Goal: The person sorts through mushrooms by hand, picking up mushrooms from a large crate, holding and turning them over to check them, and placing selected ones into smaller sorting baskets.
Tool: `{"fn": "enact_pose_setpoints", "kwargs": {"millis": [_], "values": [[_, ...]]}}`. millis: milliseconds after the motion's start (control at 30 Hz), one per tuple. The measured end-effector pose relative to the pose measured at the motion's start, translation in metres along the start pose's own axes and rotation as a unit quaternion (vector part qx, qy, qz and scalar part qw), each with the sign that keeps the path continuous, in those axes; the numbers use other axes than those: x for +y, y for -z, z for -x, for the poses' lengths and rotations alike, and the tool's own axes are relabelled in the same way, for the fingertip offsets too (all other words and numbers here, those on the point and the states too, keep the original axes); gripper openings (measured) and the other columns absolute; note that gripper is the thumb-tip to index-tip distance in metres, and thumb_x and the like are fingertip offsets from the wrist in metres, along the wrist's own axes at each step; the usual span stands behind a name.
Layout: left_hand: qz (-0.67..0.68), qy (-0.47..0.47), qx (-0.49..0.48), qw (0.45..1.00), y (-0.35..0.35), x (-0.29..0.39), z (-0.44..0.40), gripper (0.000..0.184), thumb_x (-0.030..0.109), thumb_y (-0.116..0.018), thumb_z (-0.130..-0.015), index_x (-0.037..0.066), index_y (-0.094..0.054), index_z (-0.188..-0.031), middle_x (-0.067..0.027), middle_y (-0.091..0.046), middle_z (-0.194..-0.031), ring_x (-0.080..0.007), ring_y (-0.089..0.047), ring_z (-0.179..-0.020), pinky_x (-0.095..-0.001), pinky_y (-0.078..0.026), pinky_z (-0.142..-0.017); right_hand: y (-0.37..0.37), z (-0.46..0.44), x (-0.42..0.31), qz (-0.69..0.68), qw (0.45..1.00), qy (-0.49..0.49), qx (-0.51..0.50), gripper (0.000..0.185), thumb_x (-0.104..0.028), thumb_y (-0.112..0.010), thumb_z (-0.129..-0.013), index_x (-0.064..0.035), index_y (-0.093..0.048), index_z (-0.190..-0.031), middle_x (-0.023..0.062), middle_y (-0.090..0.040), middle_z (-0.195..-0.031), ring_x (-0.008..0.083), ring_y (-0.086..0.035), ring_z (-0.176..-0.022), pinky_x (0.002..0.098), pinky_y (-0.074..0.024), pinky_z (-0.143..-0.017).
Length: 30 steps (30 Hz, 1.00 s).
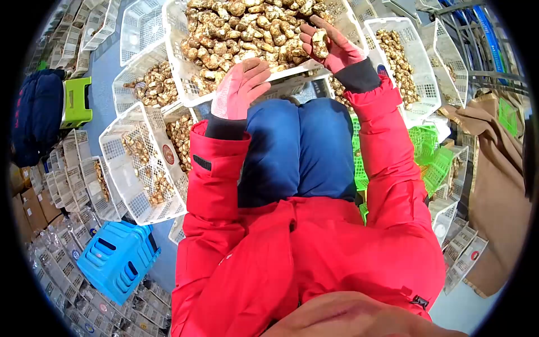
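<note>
My right hand [337,49], in a pinkish glove, holds one stubby brown-and-white mushroom [320,43] above the right side of a large white crate. Similar mushrooms [247,31] are heaped in that white crate [188,92], which stands in front of my knees. Over the crate's near edge, my left hand [241,87], also in a pinkish glove, has its fingers stretched out with nothing in them. Its fingertips come close to the nearest mushrooms; whether they touch cannot be made out.
Smaller white baskets with mushrooms stand left [106,143] and right [432,84]. Green baskets [424,140] lie by my right arm. A blue step stool [120,258] and a green stool [77,101] are on the left. Brown cloth [494,202] hangs at the right.
</note>
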<state>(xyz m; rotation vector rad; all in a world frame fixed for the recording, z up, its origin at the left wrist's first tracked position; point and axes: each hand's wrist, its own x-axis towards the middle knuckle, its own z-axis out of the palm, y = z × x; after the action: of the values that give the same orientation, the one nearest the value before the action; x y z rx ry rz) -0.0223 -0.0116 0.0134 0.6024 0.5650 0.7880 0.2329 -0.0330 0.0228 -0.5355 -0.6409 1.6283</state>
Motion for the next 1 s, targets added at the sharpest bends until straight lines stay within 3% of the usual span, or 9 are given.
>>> {"fn": "enact_pose_setpoints", "kwargs": {"millis": [367,467,533,567,600,633,667,867,1000], "values": [[0.01,0.0,0.028,1.0,0.015,0.009,0.0,0.049,0.034,-0.035,-0.091,-0.002,-0.033,-0.124,-0.0194,-0.041,-0.124,-0.0283,-0.044,-0.112,-0.0394,-0.038,-0.094,0.079,-0.017,-0.068,0.261,0.949,0.089,0.15,0.053,-0.011,-0.056,-0.081,0.0051,-0.031,-0.125,0.0228,-0.052,-0.108,0.0239,-0.054,-0.098,0.0318,-0.0467,-0.081],[0.011,-0.005,0.031,0.999,0.018,0.011,-0.002,0.049,0.034,-0.034,-0.092,-0.002,-0.033,-0.124,-0.0194,-0.04,-0.124,-0.0284,-0.043,-0.113,-0.0397,-0.037,-0.094,0.157,-0.087,-0.102,0.624,0.709,0.079,0.32,0.055,-0.022,-0.063,-0.071,-0.0017,-0.044,-0.119,0.0158,-0.058,-0.099,0.0236,-0.057,-0.08,0.0319,-0.0467,-0.073],[-0.027,-0.006,0.031,0.999,0.01,0.02,-0.001,0.049,0.034,-0.032,-0.092,-0.003,-0.032,-0.124,-0.0197,-0.039,-0.125,-0.029,-0.042,-0.114,-0.0401,-0.036,-0.095,0.141,-0.11,-0.1,0.869,0.339,0.201,0.299,0.046,-0.021,-0.059,-0.07,-0.0042,-0.052,-0.112,0.0195,-0.059,-0.09,0.0218,-0.058,-0.071,0.027,-0.0461,-0.061],[-0.034,-0.015,0.03,0.999,0.011,0.021,0.001,0.049,0.034,-0.032,-0.092,-0.003,-0.032,-0.125,-0.0198,-0.039,-0.125,-0.0292,-0.041,-0.115,-0.0402,-0.036,-0.095,0.132,-0.127,-0.091,0.746,0.591,0.143,0.272,0.042,-0.023,-0.058,-0.07,-0.0054,-0.055,-0.109,0.0192,-0.06,-0.085,0.0228,-0.059,-0.072,0.0283,-0.0467,-0.061],[-0.041,-0.015,0.028,0.999,0.012,0.021,0.004,0.049,0.034,-0.032,-0.092,-0.003,-0.031,-0.125,-0.0199,-0.039,-0.125,-0.0294,-0.041,-0.115,-0.0403,-0.036,-0.095,0.046,-0.115,-0.08,0.821,0.538,0.085,0.171,0.036,-0.019,-0.058,-0.072,-0.0031,-0.056,-0.104,0.0167,-0.061,-0.077,0.0196,-0.058,-0.069,0.0278,-0.0474,-0.058],[-0.025,-0.019,0.017,0.999,0.019,0.016,0.002,0.049,0.034,-0.03,-0.092,-0.003,-0.03,-0.125,-0.0203,-0.039,-0.125,-0.0298,-0.04,-0.116,-0.0406,-0.036,-0.095,0.05,-0.12,-0.054,0.632,0.742,-0.103,0.197,0.035,-0.017,-0.057,-0.076,-0.0031,-0.054,-0.108,0.0127,-0.06,-0.081,0.0169,-0.057,-0.068,0.0298,-0.047,-0.056],[-0.024,-0.018,0.015,0.999,0.019,0.016,0.002,0.049,0.034,-0.03,-0.092,-0.003,-0.03,-0.125,-0.0204,-0.038,-0.125,-0.0299,-0.04,-0.116,-0.0406,-0.036,-0.096,0.076,-0.14,-0.025,0.871,0.46,-0.14,0.1,0.054,-0.041,-0.057,-0.074,-0.0089,-0.05,-0.117,0.0144,-0.057,-0.107,0.0219,-0.056,-0.097,0.0324,-0.0446,-0.083],[-0.044,-0.004,0.067,0.997,0.003,0.032,0.008,0.048,0.032,-0.028,-0.093,-0.003,-0.03,-0.125,-0.0209,-0.038,-0.125,-0.0302,-0.04,-0.115,-0.04,-0.036,-0.096,0.085,-0.153,0.052,0.91,0.369,-0.183,0.047,0.052,-0.042,-0.057,-0.069,-0.0116,-0.055,-0.111,0.0164,-0.057,-0.105,0.0295,-0.055,-0.097,0.0365,-0.0428,-0.085],[-0.005,-0.003,0.034,0.999,0.02,0.023,0.003,0.048,0.034,-0.03,-0.092,-0.001,-0.031,-0.125,-0.0188,-0.039,-0.126,-0.0282,-0.041,-0.115,-0.0399,-0.036,-0.095,0.08,-0.12,0.012,0.452,0.845,-0.243,0.15,0.042,-0.023,-0.061,-0.078,-0.008,-0.05,-0.116,0.0064,-0.06,-0.091,0.0115,-0.055,-0.085,0.0257,-0.0478,-0.07]]}}
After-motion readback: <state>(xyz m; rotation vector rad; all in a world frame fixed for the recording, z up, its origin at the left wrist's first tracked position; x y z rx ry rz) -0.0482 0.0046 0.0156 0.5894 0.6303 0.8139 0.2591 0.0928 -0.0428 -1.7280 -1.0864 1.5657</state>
